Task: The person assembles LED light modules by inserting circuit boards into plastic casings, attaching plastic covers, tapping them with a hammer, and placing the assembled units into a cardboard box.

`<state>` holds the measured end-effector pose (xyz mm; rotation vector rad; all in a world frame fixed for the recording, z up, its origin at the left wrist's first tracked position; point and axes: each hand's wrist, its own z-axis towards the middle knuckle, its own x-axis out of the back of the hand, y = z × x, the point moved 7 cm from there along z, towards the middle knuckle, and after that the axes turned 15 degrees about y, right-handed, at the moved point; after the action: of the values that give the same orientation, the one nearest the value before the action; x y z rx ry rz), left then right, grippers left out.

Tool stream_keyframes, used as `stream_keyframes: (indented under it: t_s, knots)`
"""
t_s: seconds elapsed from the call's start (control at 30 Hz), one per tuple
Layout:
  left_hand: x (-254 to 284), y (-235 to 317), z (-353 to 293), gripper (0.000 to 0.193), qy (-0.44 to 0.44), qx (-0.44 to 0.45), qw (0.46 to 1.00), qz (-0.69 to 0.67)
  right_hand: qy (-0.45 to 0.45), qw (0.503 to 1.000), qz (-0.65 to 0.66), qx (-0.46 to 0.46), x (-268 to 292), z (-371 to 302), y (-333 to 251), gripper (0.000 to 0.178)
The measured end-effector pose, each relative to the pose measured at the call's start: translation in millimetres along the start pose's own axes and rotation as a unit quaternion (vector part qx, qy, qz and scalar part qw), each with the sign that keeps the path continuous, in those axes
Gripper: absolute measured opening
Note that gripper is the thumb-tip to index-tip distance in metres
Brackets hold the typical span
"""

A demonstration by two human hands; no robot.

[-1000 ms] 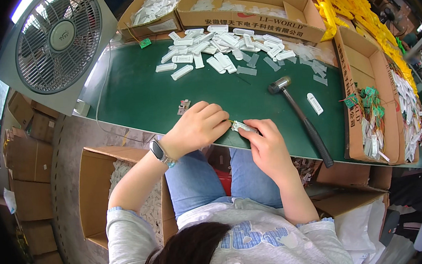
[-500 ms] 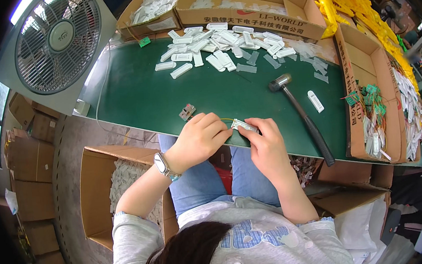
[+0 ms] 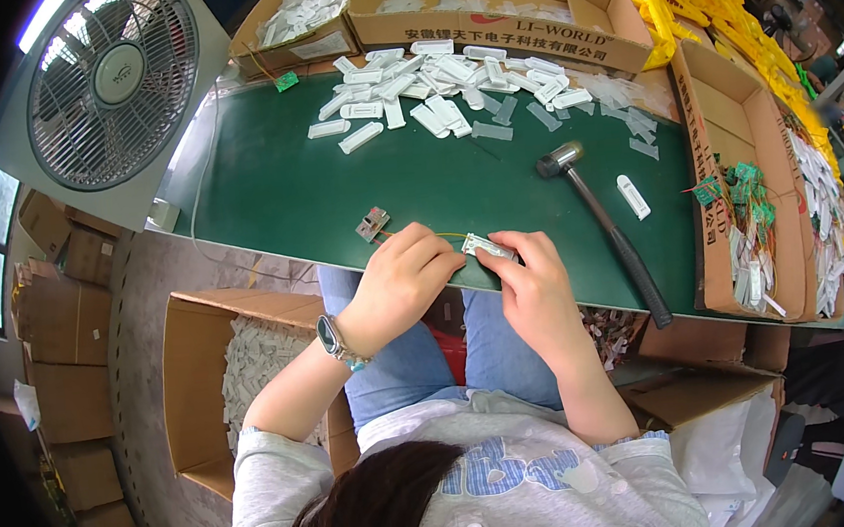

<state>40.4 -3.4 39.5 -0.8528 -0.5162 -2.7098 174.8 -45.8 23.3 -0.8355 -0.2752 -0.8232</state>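
At the near edge of the green table, my right hand point(image 3: 531, 272) grips a small white plastic casing point(image 3: 489, 248) between thumb and fingers. My left hand point(image 3: 405, 277) is closed, its fingertips pressed together at the casing's left end; what they pinch is hidden. A thin yellow wire point(image 3: 452, 235) arches from the casing toward my left hand. Just beyond that hand lies a small circuit board point(image 3: 372, 225), with a reddish wire running from it under my fingers.
A black-handled hammer point(image 3: 608, 227) and one white casing point(image 3: 633, 197) lie to the right. Many white casings point(image 3: 396, 85) are heaped at the back. Cardboard boxes point(image 3: 513, 40) line the far and right edges; one holds wired green boards point(image 3: 745, 190). A fan point(image 3: 115, 80) stands left.
My left hand and wrist have shifted slightly right, and the wrist has turned a little. The circuit board has tilted slightly. My right hand keeps its grip on the casing.
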Motion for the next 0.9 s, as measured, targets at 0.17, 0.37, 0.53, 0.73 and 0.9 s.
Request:
stream_keyframes:
  t_s: [0.17, 0.37, 0.53, 0.73, 0.9]
  knots:
    - [-8.4, -12.8, 5.3, 0.019, -0.045, 0.058, 0.997, -0.034, -0.002, 1.0, 0.0, 0.005, 0.5, 0.6, 0.7, 0.034]
    - [-9.7, -23.6, 14.2, 0.024, -0.053, 0.072, 0.994, -0.06, 0.0, 1.0, 0.003, 0.013, 0.5, 2.1, -0.5, 0.033]
    - [-11.2, -25.4, 16.5, 0.029, -0.049, 0.049, 0.994, -0.078, -0.004, 1.0, 0.001, 0.006, 1.4, 2.1, -0.3, 0.03]
    - [-14.1, -26.2, 12.5, 0.03, -0.067, 0.03, 0.994, -0.081, -0.002, 1.0, 0.01, 0.005, 0.9, 2.0, -0.1, 0.029]
    - [-15.0, -28.7, 15.2, 0.036, -0.065, 0.046, 0.992, -0.097, -0.004, 1.0, 0.009, 0.008, 1.6, 2.5, 0.1, 0.029]
